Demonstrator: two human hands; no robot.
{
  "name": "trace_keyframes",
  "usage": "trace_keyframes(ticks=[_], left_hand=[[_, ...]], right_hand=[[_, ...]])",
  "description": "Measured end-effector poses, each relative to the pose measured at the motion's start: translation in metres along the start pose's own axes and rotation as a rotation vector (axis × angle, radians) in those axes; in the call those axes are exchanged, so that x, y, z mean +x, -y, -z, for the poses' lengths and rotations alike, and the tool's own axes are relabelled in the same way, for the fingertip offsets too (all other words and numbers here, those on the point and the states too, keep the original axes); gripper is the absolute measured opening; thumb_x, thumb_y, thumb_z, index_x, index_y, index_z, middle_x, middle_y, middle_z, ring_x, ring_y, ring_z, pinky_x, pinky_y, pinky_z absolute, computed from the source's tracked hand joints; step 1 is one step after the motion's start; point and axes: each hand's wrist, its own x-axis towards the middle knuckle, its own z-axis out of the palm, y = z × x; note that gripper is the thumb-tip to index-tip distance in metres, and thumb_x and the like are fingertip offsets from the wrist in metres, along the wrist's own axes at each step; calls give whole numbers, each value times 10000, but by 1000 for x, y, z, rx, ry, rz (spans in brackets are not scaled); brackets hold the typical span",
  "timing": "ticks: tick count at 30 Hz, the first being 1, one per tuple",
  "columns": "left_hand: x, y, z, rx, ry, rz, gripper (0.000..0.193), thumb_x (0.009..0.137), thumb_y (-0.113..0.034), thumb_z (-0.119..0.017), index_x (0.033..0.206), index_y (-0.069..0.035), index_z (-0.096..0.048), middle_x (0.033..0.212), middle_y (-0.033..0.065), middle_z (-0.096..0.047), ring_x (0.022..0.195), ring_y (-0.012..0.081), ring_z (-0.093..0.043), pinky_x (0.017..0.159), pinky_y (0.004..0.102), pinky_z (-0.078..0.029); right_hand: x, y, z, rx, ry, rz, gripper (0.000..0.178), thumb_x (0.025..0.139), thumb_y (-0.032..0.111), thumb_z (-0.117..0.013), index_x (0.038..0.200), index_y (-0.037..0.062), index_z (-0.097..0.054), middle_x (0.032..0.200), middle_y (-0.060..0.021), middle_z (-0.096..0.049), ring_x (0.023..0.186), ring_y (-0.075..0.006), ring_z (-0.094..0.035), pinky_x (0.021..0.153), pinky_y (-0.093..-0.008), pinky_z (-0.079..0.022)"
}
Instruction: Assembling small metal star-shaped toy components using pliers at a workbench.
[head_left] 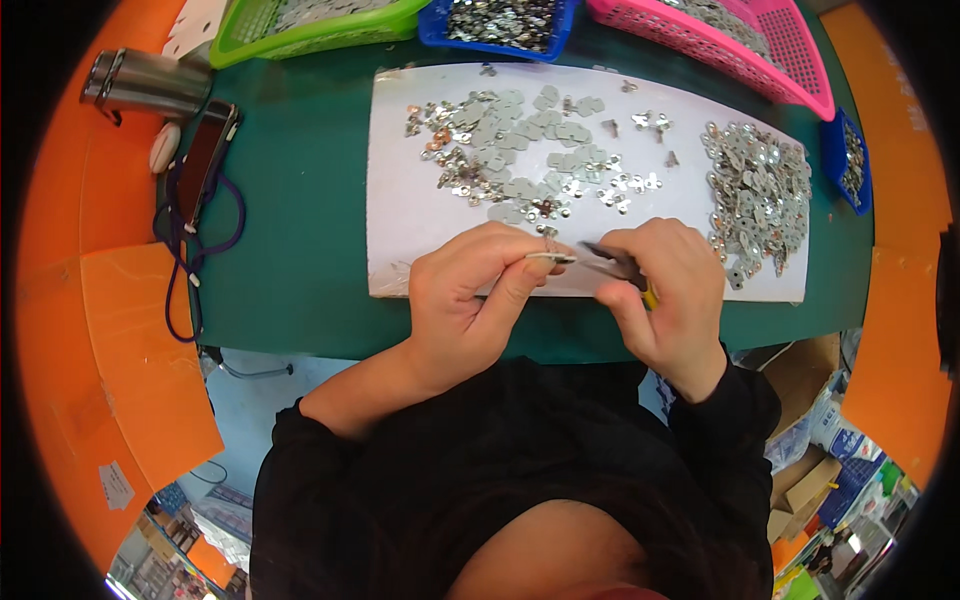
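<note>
Over the near edge of a white board (402, 200), my left hand (465, 295) pinches a small flat metal plate (550, 257) between thumb and fingers. A little shiny metal fitting shows at the plate's upper side. My right hand (677, 290) is closed round a pair of pliers (618, 264) with dark jaws and a bit of yellow handle showing. The jaws are parted and point left, just short of the plate. Beyond my hands lie loose grey plates (515, 135) mixed with small shiny fittings (465, 172). A dense heap of metal pieces (760, 195) sits on the board's right.
Along the table's far edge stand a green basket (320, 42), a blue tray (495, 48) and a pink basket (740, 72), all holding metal parts. A small blue tray (846, 165) is at right. A steel flask (155, 82) and a phone (205, 160) with a purple cord lie left.
</note>
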Motion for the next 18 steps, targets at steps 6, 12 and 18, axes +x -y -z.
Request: trace_keyframes(ticks=[6,12,18], left_hand=[[-2,-3,-6,63,298,105,140,983,-69,-585,964,27,-686,832,83,-678,749,171,-638,671,280,-497],[9,-11,-16,133,336,149,180,976,-44,-573,1108,29,-670,890,105,-678,785,189,-652,731,277,-517],[24,-16,-30,350,458,52,219,891,-11,-646,1106,3,-680,953,123,-681,865,234,-664,763,301,-529]], right_hand=[[-16,-5,-10,303,-172,5,135,750,37,-793,810,64,-675,734,-71,-590,686,-257,-553,634,-339,-430],[-34,-49,9,-114,-485,77,213,681,-37,-754,850,66,-676,752,-67,-584,732,-262,-566,664,-348,-440],[-46,-100,39,-568,-509,-49,305,642,-37,-682,920,89,-691,818,-61,-602,848,-263,-592,803,-374,-424]])
